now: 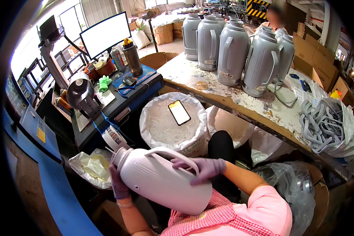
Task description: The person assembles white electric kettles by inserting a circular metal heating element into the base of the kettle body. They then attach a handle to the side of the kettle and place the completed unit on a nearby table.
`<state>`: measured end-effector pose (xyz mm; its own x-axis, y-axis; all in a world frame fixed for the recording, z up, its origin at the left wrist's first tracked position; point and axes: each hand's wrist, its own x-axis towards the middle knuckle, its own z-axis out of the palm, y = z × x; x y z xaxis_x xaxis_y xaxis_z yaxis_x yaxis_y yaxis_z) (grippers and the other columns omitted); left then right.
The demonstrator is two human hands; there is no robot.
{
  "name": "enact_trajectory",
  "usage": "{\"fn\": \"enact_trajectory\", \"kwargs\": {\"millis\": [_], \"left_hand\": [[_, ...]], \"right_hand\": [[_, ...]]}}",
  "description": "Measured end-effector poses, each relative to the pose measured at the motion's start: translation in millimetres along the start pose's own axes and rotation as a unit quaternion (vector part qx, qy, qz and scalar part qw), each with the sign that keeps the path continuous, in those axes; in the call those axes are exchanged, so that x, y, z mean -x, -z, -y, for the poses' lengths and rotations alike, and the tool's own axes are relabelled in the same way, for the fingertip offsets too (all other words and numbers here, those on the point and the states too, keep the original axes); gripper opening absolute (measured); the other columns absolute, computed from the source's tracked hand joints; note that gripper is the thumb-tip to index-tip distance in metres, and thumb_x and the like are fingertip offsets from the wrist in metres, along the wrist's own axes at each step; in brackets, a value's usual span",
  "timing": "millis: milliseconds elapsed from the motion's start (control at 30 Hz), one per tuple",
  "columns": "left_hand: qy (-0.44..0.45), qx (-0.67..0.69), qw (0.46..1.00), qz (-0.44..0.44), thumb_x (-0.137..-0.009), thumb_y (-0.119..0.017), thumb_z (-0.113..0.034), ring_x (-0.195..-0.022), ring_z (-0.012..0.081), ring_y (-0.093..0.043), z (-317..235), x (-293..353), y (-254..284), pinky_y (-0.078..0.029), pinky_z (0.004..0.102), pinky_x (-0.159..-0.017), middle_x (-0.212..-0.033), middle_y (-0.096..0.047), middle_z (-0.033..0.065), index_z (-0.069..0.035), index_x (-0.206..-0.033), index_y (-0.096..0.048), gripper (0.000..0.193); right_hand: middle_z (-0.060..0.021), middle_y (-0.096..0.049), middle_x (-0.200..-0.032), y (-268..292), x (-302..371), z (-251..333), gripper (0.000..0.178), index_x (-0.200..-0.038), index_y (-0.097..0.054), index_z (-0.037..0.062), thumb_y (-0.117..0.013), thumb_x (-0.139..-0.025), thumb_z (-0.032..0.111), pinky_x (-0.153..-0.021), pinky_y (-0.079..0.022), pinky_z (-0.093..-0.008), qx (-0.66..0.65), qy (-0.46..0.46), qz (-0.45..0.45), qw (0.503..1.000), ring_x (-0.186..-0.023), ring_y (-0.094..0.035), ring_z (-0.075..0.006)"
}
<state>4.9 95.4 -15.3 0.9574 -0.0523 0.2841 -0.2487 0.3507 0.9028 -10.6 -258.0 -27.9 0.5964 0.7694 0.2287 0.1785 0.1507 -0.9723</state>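
Note:
A pale grey thermos flask [165, 181] lies tilted across my lap, its open neck up to the left and its base toward my apron. My left hand [119, 184], in a purple glove, grips it beside the neck; the fingertips are partly hidden behind the body. With the other purple glove, my right hand [207, 169] closes round the lower end of the long handle [171, 152]. A thin pale strip [109, 150] sticks out by the neck, too small to name.
Several grey flasks [233, 51] stand on the worn table [192, 80]. Grey handles [322, 126] spill from a bag at right. A phone [179, 113] lies on a white sack [151, 135] of clear rings. At left are a monitor [106, 35] and desk. A person [273, 23] is beyond.

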Motion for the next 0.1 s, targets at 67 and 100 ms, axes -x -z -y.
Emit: {"fn": "enact_trajectory", "kwargs": {"millis": [67,100], "left_hand": [[0.085,0.009,0.994,0.072,-0.089,-0.064,-0.057,-0.137,0.0271,-0.044,-1,-25,-1,-0.028,0.0421,-0.119,-0.146,-0.048,0.0202,0.002,-0.151,-0.032,0.092],[0.121,-0.024,0.982,0.143,-0.088,-0.062,-0.066,-0.144,0.0287,-0.034,-8,-31,-19,-0.014,0.0409,-0.124,-0.155,-0.041,0.011,-0.002,-0.154,-0.027,0.099]], "right_hand": [[-0.0125,-0.036,-0.157,14,17,32,0.089,-0.153,-0.036,0.0045,-0.084,-0.08,0.022,-0.12,-0.029,-0.0402,0.165,-0.01,0.114,0.98,-0.145,-0.033,-0.0205],[-0.0133,-0.03,-0.161,15,24,53,0.092,-0.157,-0.031,0.0087,-0.081,-0.084,0.032,-0.123,-0.021,-0.0427,-0.078,-0.155,0.118,0.978,-0.15,-0.027,-0.0267]]}}
